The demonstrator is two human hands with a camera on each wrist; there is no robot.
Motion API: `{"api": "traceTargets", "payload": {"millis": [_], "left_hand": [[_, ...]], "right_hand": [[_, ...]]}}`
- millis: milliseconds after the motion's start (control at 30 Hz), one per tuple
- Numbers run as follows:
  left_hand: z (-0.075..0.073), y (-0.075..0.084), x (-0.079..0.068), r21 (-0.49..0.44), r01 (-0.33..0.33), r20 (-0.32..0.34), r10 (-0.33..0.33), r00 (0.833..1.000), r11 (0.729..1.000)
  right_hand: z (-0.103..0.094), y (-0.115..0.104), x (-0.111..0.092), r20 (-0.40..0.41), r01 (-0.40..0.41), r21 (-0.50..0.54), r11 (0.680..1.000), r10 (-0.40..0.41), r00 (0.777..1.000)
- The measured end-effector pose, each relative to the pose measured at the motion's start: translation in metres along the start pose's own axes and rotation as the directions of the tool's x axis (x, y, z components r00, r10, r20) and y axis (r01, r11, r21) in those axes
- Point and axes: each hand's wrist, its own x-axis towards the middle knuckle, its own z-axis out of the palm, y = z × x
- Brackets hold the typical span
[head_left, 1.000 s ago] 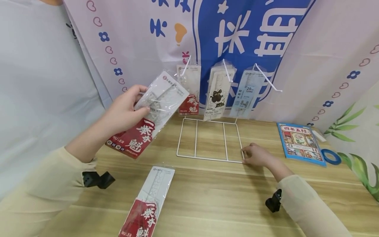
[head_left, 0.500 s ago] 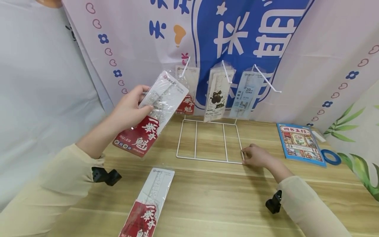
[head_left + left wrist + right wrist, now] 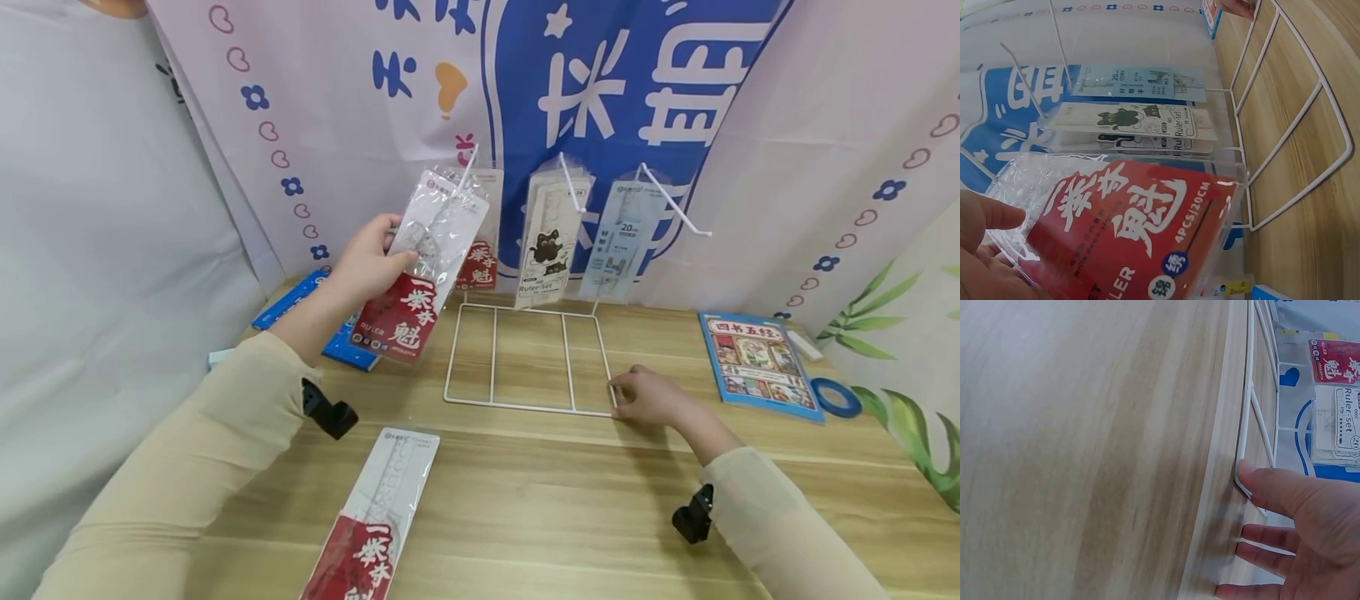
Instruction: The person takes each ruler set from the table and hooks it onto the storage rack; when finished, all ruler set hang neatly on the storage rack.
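My left hand (image 3: 375, 262) holds a red-and-white packaged ruler set (image 3: 408, 312) by its side edge, thumb on the front. The packet's clear top overlaps the tip of the left prong (image 3: 467, 171) of a white wire display rack (image 3: 493, 354). Behind it, a similar red-and-white packet (image 3: 483, 258) hangs on that prong. Cream cat-print ruler sets (image 3: 551, 242) hang from the middle prong, and a pale blue ruler set (image 3: 618, 242) from the right one. My right hand (image 3: 647, 396) pinches the rack's front right corner, thumb on the wire in the right wrist view.
Another red-and-white ruler set (image 3: 375, 508) lies on the wooden table (image 3: 540, 508) in front. Blue books (image 3: 348, 348) lie behind my left forearm. At the right are a blue-edged book (image 3: 761, 362) and a blue tape roll (image 3: 836, 398). A printed cloth (image 3: 420, 117) hangs behind the rack.
My left hand has moved right with the ruler set, bringing its top to the left prong and turning it more upright. Blue books have come into view behind that forearm. My right hand stays put.
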Motion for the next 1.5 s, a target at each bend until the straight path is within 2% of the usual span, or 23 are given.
{"api": "traceTargets", "payload": {"millis": [167,500,700,867,1000,1100,1200,1267,1333,1433,1500], "left_hand": [[0.013,-0.001,0.021,-0.017,0.029,-0.024,-0.029,0.999,0.999],[0.03,-0.003,0.049,-0.031,-0.004,-0.061,0.002,0.998,1.0],[0.037,-0.014,0.058,-0.012,0.024,-0.074,-0.025,0.997,1.0],[0.038,-0.023,0.059,-0.003,0.051,-0.086,-0.051,0.995,0.999],[0.037,-0.036,0.054,-0.003,0.068,-0.039,-0.068,0.997,0.998],[0.036,-0.052,0.043,0.092,0.021,0.056,-0.027,0.998,0.996],[0.038,-0.069,0.02,0.25,-0.087,0.195,0.037,0.98,0.964],[0.042,-0.077,-0.002,0.348,-0.148,0.303,0.038,0.952,0.926],[0.045,-0.081,-0.03,0.435,-0.167,0.386,-0.016,0.922,0.885],[0.048,-0.086,-0.073,0.538,-0.203,0.466,-0.089,0.88,0.818],[0.048,-0.089,-0.101,0.6,-0.238,0.482,-0.107,0.87,0.764]], "right_hand": [[0.001,0.001,-0.001,-0.007,0.002,-0.006,1.0,-0.003,1.0],[0.0,0.0,-0.001,-0.015,-0.001,-0.012,1.0,0.001,1.0],[0.0,-0.001,0.001,-0.014,0.004,-0.016,1.0,-0.004,1.0],[0.001,0.0,0.002,-0.014,0.006,-0.023,1.0,-0.007,1.0],[0.001,0.0,0.001,-0.01,0.003,-0.012,1.0,-0.003,1.0],[0.002,0.0,0.0,-0.005,0.003,0.001,1.0,-0.003,1.0],[0.003,0.0,0.0,-0.006,0.006,0.007,1.0,-0.006,1.0],[0.004,0.001,0.0,-0.006,0.004,0.008,1.0,-0.004,1.0],[0.004,0.001,0.0,-0.007,0.007,0.004,1.0,-0.007,1.0],[0.003,0.003,0.002,-0.001,0.01,-0.004,1.0,-0.01,1.0],[0.001,0.003,0.002,0.005,0.008,-0.008,1.0,-0.008,1.0]]}}
